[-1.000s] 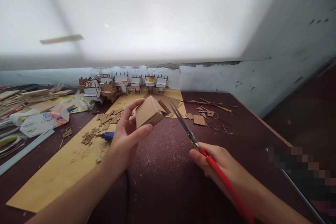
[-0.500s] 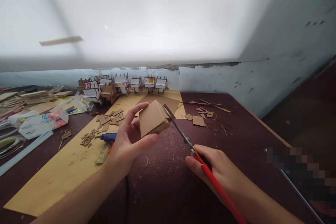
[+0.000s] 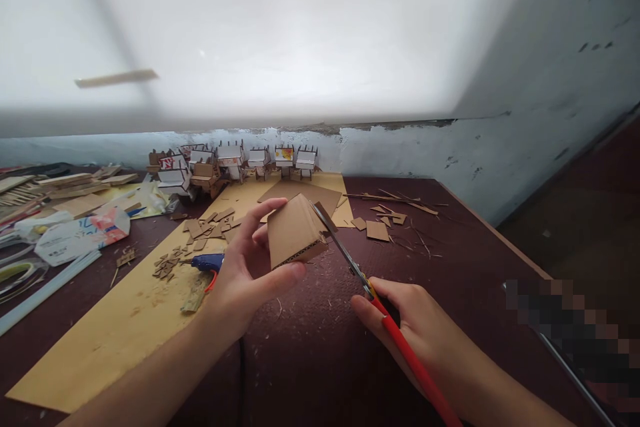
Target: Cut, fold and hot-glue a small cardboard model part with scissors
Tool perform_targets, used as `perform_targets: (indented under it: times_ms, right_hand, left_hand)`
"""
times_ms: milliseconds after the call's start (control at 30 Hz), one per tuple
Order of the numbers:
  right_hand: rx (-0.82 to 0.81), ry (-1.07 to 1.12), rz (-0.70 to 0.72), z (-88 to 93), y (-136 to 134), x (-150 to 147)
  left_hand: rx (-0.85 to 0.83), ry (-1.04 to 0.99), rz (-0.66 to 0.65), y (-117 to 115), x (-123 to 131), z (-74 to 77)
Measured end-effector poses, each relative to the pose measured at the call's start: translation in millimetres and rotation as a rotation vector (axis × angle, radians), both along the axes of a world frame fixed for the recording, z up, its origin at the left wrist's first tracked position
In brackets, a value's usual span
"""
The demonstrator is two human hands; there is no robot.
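Observation:
Fingers and thumb of my left hand [image 3: 250, 263] grip a small brown cardboard box [image 3: 295, 230] by its left and lower edges, tilted above the table. Corrugated edges show along its lower side. My right hand [image 3: 405, 320] is wrapped round the red handles of a pair of scissors [image 3: 353, 263]. The scissor blades reach up to the box's right edge, where a thin bit of cardboard shows at their tips. Whether the blades touch the box I cannot tell. Behind my left hand, a blue glue gun [image 3: 207, 261] lies on a yellow sheet [image 3: 125, 333].
Several small cardboard chair models [image 3: 259, 158] stand along the wall. Cut cardboard pieces [image 3: 210, 227] lie on the yellow sheet, and a cardboard square [image 3: 377, 231] with thin strips lies at right. Wood strips, plastic bags and tape [image 3: 20, 273] crowd the left side of the dark table [image 3: 310, 373].
The box has shifted slightly to the right and down in my left hand. My right hand and the scissors have hardly moved.

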State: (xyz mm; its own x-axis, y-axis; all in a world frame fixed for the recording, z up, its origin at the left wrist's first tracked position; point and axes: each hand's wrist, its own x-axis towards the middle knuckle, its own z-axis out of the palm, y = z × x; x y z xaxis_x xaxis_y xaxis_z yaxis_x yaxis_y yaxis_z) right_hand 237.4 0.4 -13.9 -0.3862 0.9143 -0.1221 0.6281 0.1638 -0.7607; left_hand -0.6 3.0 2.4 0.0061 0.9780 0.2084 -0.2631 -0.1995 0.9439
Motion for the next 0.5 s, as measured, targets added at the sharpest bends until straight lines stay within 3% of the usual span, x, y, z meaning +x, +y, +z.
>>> perform_targets:
  times_ms: [500]
  right_hand:
    - [0.079,0.017,-0.012,-16.8,6.4,-1.1]
  left_hand:
    - [0.089,-0.029,-0.046,12.4,-10.1,-15.0]
